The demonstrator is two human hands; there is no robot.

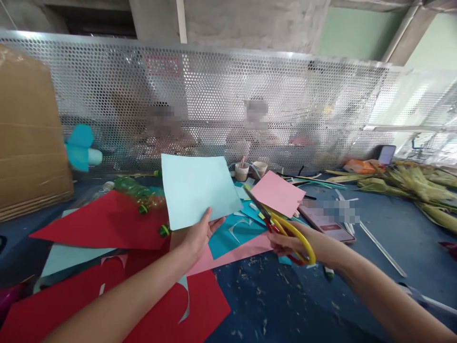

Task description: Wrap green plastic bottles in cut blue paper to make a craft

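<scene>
My left hand (200, 236) grips a sheet of light blue paper (196, 188) by its lower edge, thumb on the near face, holding it up above the table. In my right hand (289, 240) is a pair of scissors (289, 228) with yellow and red handles, the dark blades pointing up and left towards the paper but apart from it. A pink sheet of paper (278, 193) shows just behind the scissors. Under my hands lie blue paper (228, 238), a pink strip (232, 257) and red sheets (200, 305).
Green plastic bottles (132, 188) and a cardboard stack (32, 138) stand left. Two small cups (242, 171) sit by the perforated metal screen (210, 90). A phone (326, 221), a clear stick (382, 247) and dried husks (410, 183) are right. Paper scraps litter the blue table (257, 305).
</scene>
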